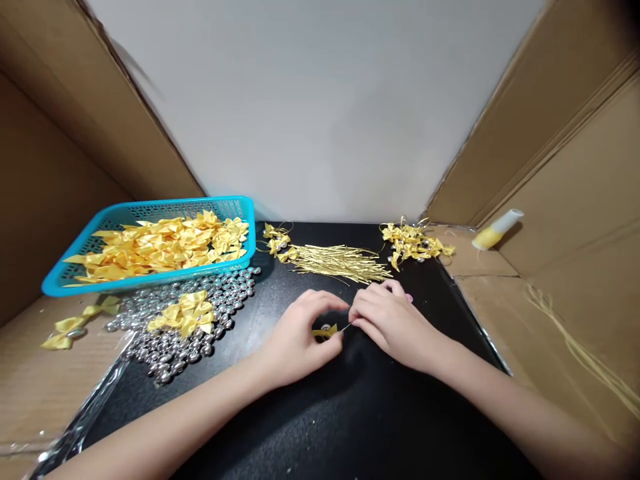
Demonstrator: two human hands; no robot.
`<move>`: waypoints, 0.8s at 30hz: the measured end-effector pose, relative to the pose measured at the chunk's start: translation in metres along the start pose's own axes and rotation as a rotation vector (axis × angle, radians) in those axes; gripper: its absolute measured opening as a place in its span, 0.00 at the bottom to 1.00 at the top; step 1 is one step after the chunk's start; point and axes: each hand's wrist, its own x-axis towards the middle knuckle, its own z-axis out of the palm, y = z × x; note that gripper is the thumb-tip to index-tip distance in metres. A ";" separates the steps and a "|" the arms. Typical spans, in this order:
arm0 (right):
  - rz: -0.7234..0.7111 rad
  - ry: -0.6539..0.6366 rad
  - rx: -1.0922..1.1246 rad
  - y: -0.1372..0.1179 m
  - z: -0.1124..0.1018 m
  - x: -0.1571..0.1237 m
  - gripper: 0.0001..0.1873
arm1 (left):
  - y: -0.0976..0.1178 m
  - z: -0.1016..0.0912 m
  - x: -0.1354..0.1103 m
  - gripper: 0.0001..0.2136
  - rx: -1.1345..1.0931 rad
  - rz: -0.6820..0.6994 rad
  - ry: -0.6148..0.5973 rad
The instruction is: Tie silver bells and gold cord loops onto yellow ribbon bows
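Over the middle of the black table, my left hand (305, 333) curls around a small yellow ribbon bow (326, 331). Its thumb and forefinger arch apart, partly covering the bow, and a shiny bead shows at the bow's centre. A short gold cord (347, 327) runs from the bow side across to my right hand (383, 317), whose fingertips are pinched together on it. Both hands are close, almost touching at the fingertips. Beyond them lies a pile of gold cords (343, 262). Something small and pink (409, 298) peeks out behind my right fingers.
A blue basket (150, 277) of yellow bows stands at the left. Silver beads (175, 350) spread before it, with loose bows (185, 315) on top. Corded bows lie in a small group (277, 240) and a larger heap (413, 241). A yellow-white tube (497, 229) stands right, by cardboard walls (575, 180).
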 end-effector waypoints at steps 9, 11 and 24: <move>0.138 0.276 -0.037 0.038 0.001 -0.025 0.11 | -0.036 0.025 0.018 0.07 -0.597 -0.265 -0.043; 0.235 0.270 -0.114 0.056 0.009 -0.035 0.12 | -0.042 0.025 0.018 0.07 -0.691 -0.258 0.002; 0.323 0.251 -0.021 0.079 0.032 -0.041 0.10 | -0.052 0.024 0.018 0.06 -0.778 -0.198 0.101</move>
